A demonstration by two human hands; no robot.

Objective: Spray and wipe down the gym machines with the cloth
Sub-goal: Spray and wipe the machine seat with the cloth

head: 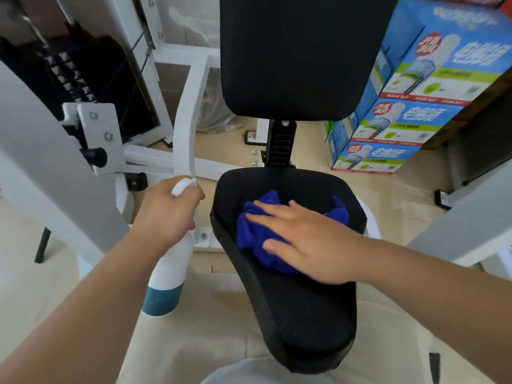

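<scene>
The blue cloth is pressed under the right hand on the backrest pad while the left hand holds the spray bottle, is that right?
Not quite. The blue cloth lies on the seat pad, not the backrest pad. The head view shows the right hand pressing it flat there, while the left hand does hold the spray bottle.

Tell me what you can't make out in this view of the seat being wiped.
All in the head view:
- Trigger of the spray bottle: covered by the left hand gripping it.
- Middle of the blue cloth: under the flat right hand.
- Top of the backrest: cut off by the upper edge.
- Small print on the stacked boxes: blurred.
- Wetness of the seat: too dark to tell.
</scene>
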